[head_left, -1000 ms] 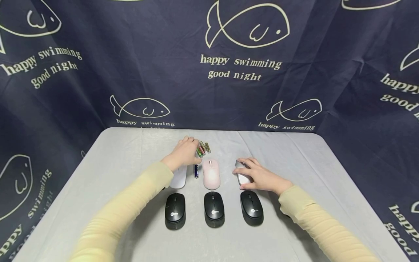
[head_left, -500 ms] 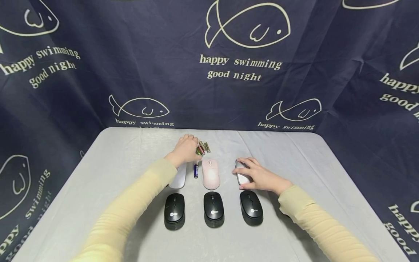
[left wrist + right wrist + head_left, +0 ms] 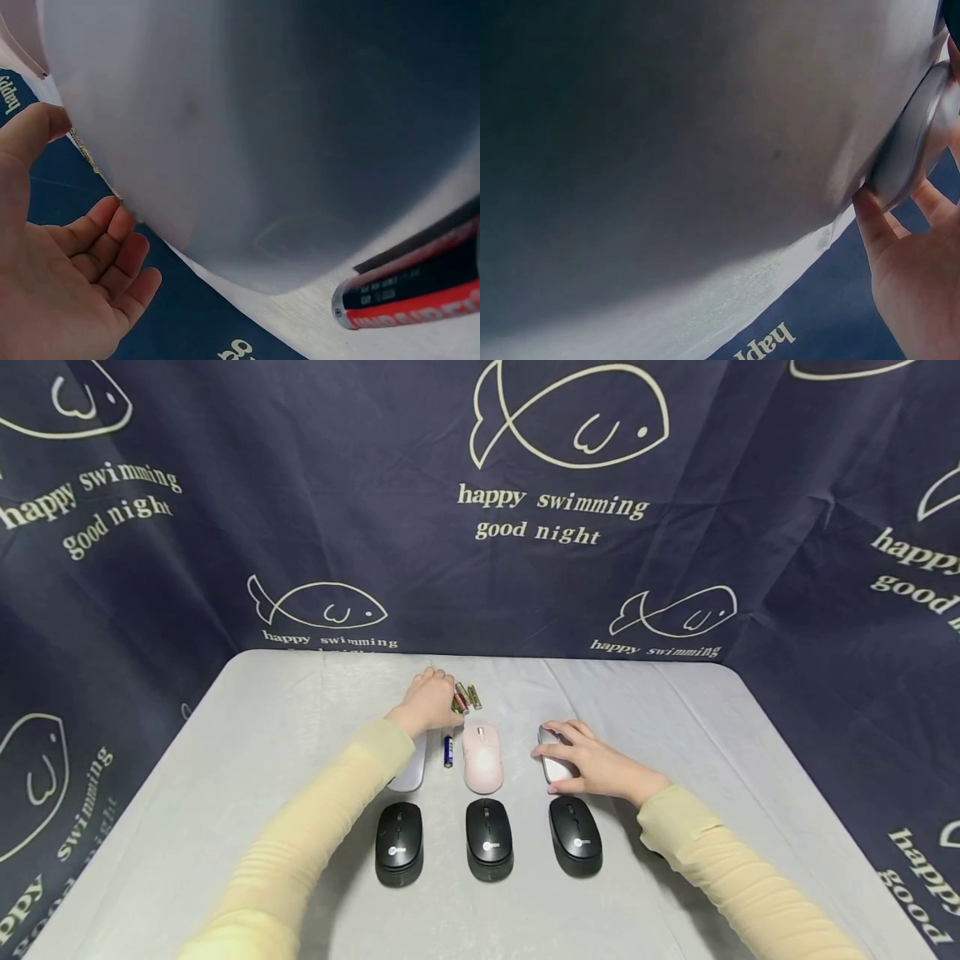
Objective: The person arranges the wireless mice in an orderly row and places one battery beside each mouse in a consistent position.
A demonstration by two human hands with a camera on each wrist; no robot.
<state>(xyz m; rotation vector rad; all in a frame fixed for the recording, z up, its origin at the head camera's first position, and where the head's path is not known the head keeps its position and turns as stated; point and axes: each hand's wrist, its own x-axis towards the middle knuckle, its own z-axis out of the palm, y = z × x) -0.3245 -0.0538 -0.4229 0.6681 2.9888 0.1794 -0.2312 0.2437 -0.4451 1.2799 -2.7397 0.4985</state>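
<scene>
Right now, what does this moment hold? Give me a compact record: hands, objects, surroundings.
Left hand: at a small pile of cylindrical metallic batteries; grip unclear
Right hand: fingers curled over a white-and-grey oval computer mouse
Centre: pale pink rounded mouse
Left of centre: blue cylindrical battery, then a white rounded mouse, partly hidden
Near row: three glossy black oval mice
Surface: pale grey table
Backdrop: navy fabric with fish drawings

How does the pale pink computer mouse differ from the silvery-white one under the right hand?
The pale pink mouse is untouched; the right hand holds the silvery-white mouse. In the head view, the pale pink mouse shows whole; the silvery-white mouse is partly covered. Both are rounded computer mice.
</scene>
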